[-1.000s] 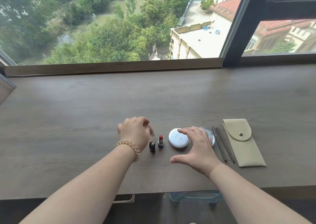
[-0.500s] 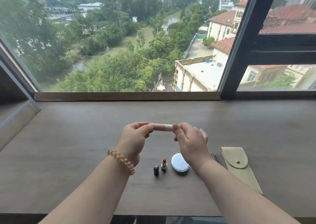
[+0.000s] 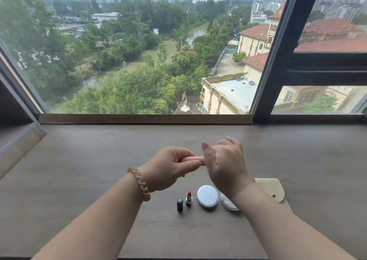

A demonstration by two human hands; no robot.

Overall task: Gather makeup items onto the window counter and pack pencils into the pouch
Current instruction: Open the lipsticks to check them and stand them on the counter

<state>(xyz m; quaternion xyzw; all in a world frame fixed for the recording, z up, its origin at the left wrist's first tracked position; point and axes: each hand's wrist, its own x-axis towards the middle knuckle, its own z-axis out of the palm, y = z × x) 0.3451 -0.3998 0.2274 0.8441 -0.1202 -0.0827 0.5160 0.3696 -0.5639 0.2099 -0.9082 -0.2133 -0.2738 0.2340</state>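
Above the wooden window counter [image 3: 79,180] my left hand [image 3: 168,168] pinches one end of a small pale pink tube [image 3: 193,158], held level. My right hand [image 3: 224,164] meets the tube's other end with its thumb raised; its fingers curl behind the tube, mostly hidden. On the counter below stand a black lipstick cap [image 3: 179,204] and an uncapped red lipstick [image 3: 188,198]. To their right lie a white round compact [image 3: 207,198] and a clear round lid [image 3: 228,204]. The beige snap pouch [image 3: 275,190] lies partly under my right forearm, which hides the pencils.
A raised wooden ledge [image 3: 139,118] and a big window with a dark frame post [image 3: 270,61] close the counter's far side. A slanted panel [image 3: 21,138] bounds the left end. The counter's front edge runs just below my forearms.
Both hands rose from the counter with the pink tube between them. Since half a second ago my right thumb has lifted off the tube, and the view has tilted upward.
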